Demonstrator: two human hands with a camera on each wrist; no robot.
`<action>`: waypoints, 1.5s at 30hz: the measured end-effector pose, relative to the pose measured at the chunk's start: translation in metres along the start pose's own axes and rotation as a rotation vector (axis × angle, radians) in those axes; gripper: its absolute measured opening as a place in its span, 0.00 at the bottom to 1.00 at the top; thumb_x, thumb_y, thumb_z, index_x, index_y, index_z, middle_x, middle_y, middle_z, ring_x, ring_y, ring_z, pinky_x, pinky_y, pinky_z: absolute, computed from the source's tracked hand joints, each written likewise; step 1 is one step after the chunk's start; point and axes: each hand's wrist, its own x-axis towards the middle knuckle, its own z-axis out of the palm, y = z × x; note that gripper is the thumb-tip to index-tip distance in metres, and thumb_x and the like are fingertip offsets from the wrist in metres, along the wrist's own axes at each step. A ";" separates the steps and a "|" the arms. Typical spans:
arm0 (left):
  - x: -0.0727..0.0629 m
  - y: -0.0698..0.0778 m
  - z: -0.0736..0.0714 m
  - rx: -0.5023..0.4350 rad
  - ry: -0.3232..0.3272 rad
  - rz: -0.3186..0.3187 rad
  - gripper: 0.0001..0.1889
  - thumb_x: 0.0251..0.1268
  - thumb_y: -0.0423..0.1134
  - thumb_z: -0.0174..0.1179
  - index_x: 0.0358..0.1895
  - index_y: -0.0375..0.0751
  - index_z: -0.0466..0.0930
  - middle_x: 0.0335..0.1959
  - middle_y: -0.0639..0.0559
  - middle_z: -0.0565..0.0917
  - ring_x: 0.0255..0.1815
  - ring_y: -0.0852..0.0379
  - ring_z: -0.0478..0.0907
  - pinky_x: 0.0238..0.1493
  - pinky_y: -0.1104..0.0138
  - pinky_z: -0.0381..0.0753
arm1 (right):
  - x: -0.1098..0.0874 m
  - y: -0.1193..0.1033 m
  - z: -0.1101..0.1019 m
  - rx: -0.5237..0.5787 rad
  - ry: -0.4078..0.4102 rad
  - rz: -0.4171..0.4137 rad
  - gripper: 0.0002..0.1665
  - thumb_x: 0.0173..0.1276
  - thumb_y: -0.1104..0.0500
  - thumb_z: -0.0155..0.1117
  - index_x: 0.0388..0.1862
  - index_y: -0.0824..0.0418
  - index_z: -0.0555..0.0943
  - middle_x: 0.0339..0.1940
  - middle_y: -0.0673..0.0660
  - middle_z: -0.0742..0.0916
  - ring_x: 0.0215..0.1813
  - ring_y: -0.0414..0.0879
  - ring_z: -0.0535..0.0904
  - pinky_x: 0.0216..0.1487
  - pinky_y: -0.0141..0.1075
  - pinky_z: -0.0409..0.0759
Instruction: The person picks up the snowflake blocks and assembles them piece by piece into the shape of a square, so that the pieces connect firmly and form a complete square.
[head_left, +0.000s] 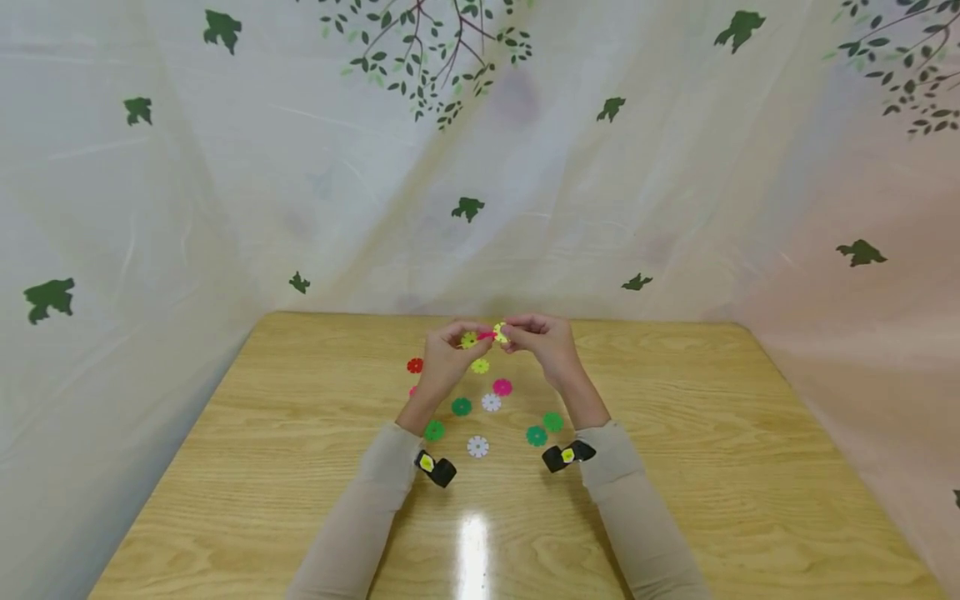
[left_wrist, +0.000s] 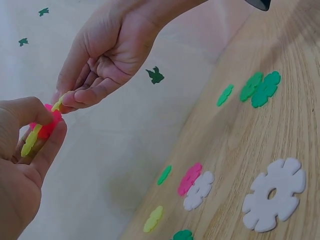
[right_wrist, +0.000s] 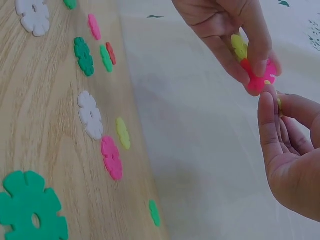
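Both hands are raised over the far part of the table and meet at a small group of notched plastic flower discs. My left hand pinches a pink disc, which has a yellow disc joined at one edge. Between its thumb and fingers, my right hand pinches another yellow disc against the pink disc's opposite edge. Fingertips partly cover that contact, so I cannot tell whether the two are slotted together.
Loose discs lie on the wooden table below the hands: a white disc, a pink disc, a red disc, a yellow disc and several green ones, including a dark green disc. A patterned curtain hangs behind.
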 end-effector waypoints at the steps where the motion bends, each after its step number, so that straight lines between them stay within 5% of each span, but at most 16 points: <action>1: 0.000 0.000 0.000 0.000 0.002 0.002 0.07 0.63 0.28 0.70 0.42 0.31 0.89 0.45 0.37 0.87 0.38 0.66 0.76 0.26 0.77 0.71 | 0.000 0.000 0.000 0.004 0.002 0.000 0.18 0.70 0.68 0.67 0.50 0.84 0.80 0.30 0.47 0.90 0.28 0.40 0.87 0.38 0.34 0.89; 9: 0.001 0.002 -0.003 -0.053 -0.002 -0.043 0.07 0.61 0.28 0.71 0.42 0.30 0.89 0.44 0.37 0.89 0.42 0.65 0.83 0.40 0.75 0.82 | 0.000 0.001 0.004 0.043 0.022 -0.002 0.18 0.69 0.69 0.67 0.49 0.85 0.79 0.28 0.48 0.90 0.26 0.40 0.86 0.36 0.33 0.88; 27: 0.001 0.003 0.000 -0.027 0.040 0.000 0.06 0.60 0.26 0.71 0.39 0.28 0.89 0.40 0.33 0.89 0.32 0.66 0.77 0.25 0.77 0.67 | -0.001 0.002 0.017 0.090 0.101 0.033 0.19 0.68 0.72 0.67 0.51 0.88 0.77 0.28 0.50 0.90 0.26 0.40 0.88 0.35 0.34 0.89; 37: 0.004 -0.001 -0.006 -0.075 -0.019 -0.054 0.09 0.62 0.24 0.68 0.45 0.25 0.86 0.47 0.30 0.86 0.47 0.62 0.82 0.43 0.76 0.81 | -0.001 0.001 0.017 0.058 0.068 0.075 0.18 0.70 0.68 0.67 0.52 0.83 0.79 0.31 0.51 0.90 0.30 0.41 0.88 0.40 0.35 0.89; 45: 0.004 0.004 -0.012 -0.040 -0.049 -0.109 0.13 0.64 0.26 0.68 0.51 0.26 0.85 0.53 0.30 0.85 0.18 0.69 0.63 0.26 0.77 0.69 | -0.001 0.001 0.014 0.090 -0.006 0.090 0.19 0.73 0.70 0.63 0.57 0.83 0.77 0.34 0.51 0.89 0.34 0.41 0.89 0.45 0.35 0.89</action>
